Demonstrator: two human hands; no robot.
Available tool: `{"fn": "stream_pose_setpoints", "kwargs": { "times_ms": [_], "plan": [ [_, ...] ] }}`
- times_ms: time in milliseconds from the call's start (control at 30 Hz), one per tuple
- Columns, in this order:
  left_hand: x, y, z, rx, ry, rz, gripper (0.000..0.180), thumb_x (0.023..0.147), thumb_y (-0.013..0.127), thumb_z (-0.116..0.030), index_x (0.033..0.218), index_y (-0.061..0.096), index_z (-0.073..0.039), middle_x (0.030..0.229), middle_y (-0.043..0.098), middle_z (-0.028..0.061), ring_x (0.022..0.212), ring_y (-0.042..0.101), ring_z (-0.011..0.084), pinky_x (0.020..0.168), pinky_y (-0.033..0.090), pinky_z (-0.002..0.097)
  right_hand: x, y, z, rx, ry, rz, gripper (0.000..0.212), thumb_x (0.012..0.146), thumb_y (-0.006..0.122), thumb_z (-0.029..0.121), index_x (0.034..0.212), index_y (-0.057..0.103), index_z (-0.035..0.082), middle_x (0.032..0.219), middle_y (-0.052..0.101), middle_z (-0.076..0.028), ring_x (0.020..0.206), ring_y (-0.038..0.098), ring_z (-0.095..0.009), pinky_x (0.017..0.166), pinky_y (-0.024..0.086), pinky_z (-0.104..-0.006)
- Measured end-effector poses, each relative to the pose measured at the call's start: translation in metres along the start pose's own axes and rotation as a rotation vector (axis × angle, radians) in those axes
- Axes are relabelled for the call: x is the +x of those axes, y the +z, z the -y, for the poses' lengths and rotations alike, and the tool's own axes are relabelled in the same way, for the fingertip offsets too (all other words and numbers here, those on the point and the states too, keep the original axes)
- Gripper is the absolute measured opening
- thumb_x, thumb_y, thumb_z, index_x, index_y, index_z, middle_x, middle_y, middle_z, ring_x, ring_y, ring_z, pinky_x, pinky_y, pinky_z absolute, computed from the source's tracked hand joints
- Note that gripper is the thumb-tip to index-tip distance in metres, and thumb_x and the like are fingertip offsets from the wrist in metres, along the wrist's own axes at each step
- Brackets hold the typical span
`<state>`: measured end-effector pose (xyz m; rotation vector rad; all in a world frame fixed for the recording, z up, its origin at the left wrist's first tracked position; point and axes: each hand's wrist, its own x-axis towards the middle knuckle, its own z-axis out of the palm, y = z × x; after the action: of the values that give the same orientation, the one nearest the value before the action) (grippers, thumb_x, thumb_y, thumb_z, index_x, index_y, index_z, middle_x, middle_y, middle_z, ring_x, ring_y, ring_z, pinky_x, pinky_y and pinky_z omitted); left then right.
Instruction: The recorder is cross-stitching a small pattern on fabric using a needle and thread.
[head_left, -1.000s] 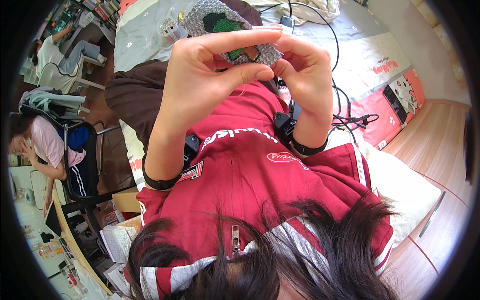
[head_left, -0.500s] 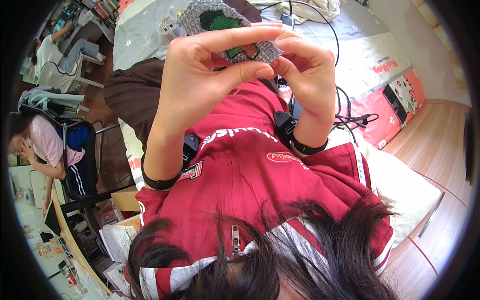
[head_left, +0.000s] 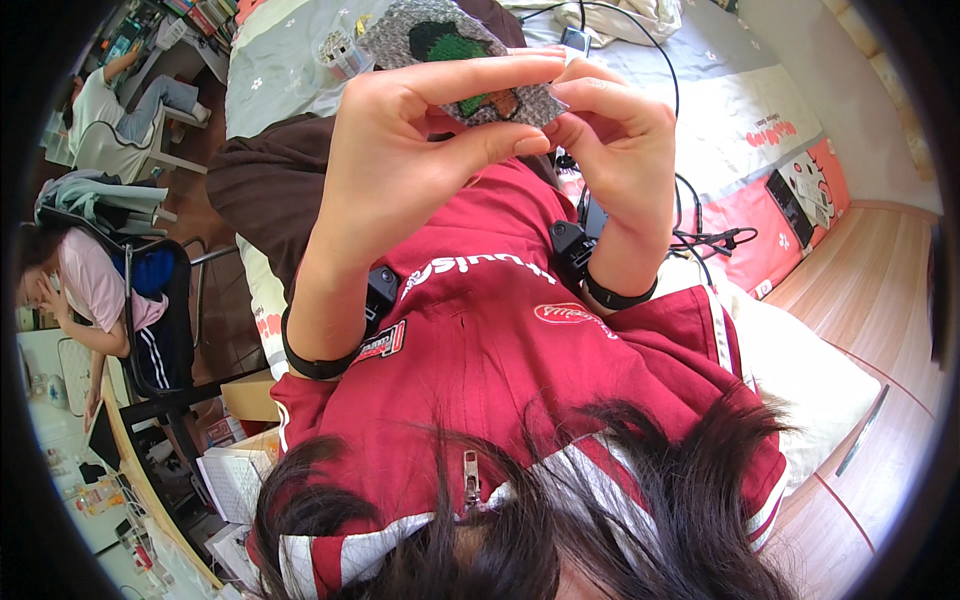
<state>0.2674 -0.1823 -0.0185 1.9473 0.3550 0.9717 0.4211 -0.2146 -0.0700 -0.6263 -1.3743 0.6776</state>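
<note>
High in the view, above my lap, is a small piece of grey, rough-textured needlework (head_left: 462,46) with green, dark and brown patches. My left hand (head_left: 385,150) is closed on its lower edge, fingers stretched behind or over it and thumb in front. My right hand (head_left: 622,145) pinches the right corner of the piece between thumb and fingers. The two hands meet at that corner. Whether a needle or thread is between the right fingertips cannot be made out. Black straps with small devices are on both my forearms.
I am on a bed (head_left: 745,120) with patterned bedding. A clear container (head_left: 342,56) of small items stands beyond my left hand. Black cables (head_left: 712,240) lie at the right, near a dark flat object (head_left: 790,208). Two people sit at desks on the left.
The needlework and both hands have shifted very slightly to the right. Both hands keep the same grip.
</note>
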Motion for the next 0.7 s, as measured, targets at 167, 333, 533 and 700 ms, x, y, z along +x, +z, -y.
{"fn": "stream_pose_setpoints", "kwargs": {
  "times_ms": [167, 333, 533, 700],
  "plan": [
    [-0.0006, 0.0006, 0.0012, 0.074, -0.028, 0.004, 0.040, 0.067, 0.058, 0.015, 0.105, 0.053, 0.007, 0.108, 0.055, 0.0145, 0.094, 0.055, 0.0169, 0.077, 0.048, 0.0253, -0.0006, -0.0001, -0.0010, -0.141, -0.057, -0.034, 0.020, 0.066, 0.046, -0.019, 0.078, 0.057, -0.007, 0.067, 0.052, -0.005, 0.061, 0.056, -0.011, 0.053, 0.045, -0.0202],
    [-0.0015, 0.0017, 0.0009, 0.083, -0.008, -0.005, 0.039, 0.067, 0.058, 0.015, 0.105, 0.053, 0.007, 0.108, 0.055, 0.0142, 0.093, 0.055, 0.0163, 0.076, 0.049, 0.0248, 0.0003, 0.0027, 0.0010, -0.137, -0.056, -0.027, 0.018, 0.067, 0.046, -0.019, 0.078, 0.055, -0.008, 0.069, 0.052, -0.006, 0.062, 0.056, -0.011, 0.054, 0.045, -0.0202],
    [-0.0016, 0.0015, -0.0006, 0.061, -0.012, -0.011, 0.041, 0.068, 0.059, 0.013, 0.108, 0.052, 0.007, 0.108, 0.055, 0.0147, 0.092, 0.055, 0.0151, 0.077, 0.049, 0.0247, -0.0013, 0.0035, 0.0011, 0.058, 0.043, -0.037, 0.015, 0.071, 0.047, -0.018, 0.081, 0.053, -0.009, 0.073, 0.052, -0.005, 0.068, 0.057, -0.011, 0.059, 0.047, -0.0208],
    [-0.0014, 0.0004, 0.0002, 0.061, -0.016, -0.010, 0.041, 0.068, 0.060, 0.012, 0.108, 0.052, 0.007, 0.108, 0.055, 0.0139, 0.090, 0.055, 0.0128, 0.075, 0.048, 0.0231, -0.0021, 0.0007, -0.0013, 0.117, 0.054, 0.002, 0.014, 0.074, 0.048, -0.016, 0.084, 0.052, -0.009, 0.074, 0.054, -0.005, 0.069, 0.057, -0.012, 0.059, 0.049, -0.0222]
  ]
}}
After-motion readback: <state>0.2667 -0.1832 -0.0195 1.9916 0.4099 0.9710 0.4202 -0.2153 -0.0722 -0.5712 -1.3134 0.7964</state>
